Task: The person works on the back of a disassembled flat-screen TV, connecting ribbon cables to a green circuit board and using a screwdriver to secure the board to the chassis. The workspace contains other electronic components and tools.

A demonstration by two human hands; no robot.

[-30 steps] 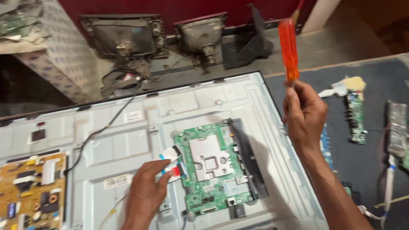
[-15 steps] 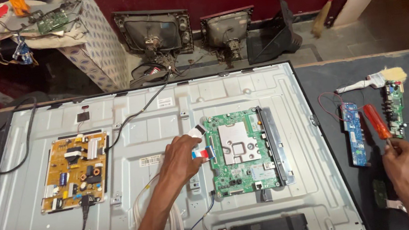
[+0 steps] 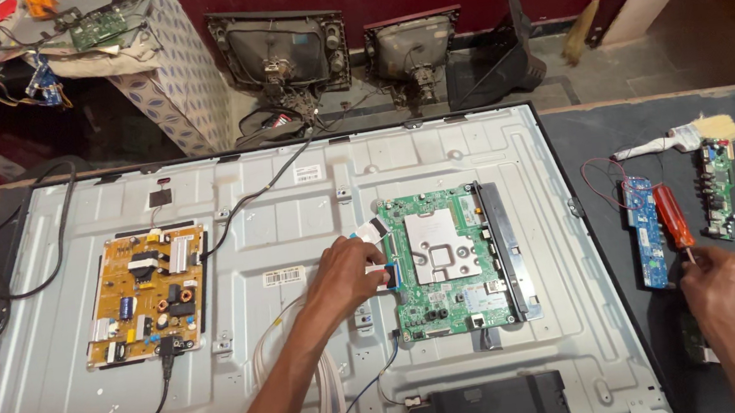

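A wide, stamped metal back panel (image 3: 307,329) of a flat television lies face down on the bench (image 3: 700,112), its pale grey sheet ribbed and dotted with screw bosses. The left hand (image 3: 349,271) rests at the left edge of the green main board (image 3: 445,262), fingers curled around the thin white flat cable (image 3: 370,230) that meets a blue-tabbed connector there; the board carries a square, dull silver shield at its centre and a dark metal bracket along its right side. Well apart to the left sits the yellow power board (image 3: 147,295), crowded with boxy parts and fed by black round wires. The right hand (image 3: 724,293) lies off the panel on the dark bench top, closed around a screwdriver (image 3: 672,217) with a glossy orange-red handle, just beside a narrow blue board (image 3: 646,229). A bristle brush (image 3: 680,139) lies farther back.
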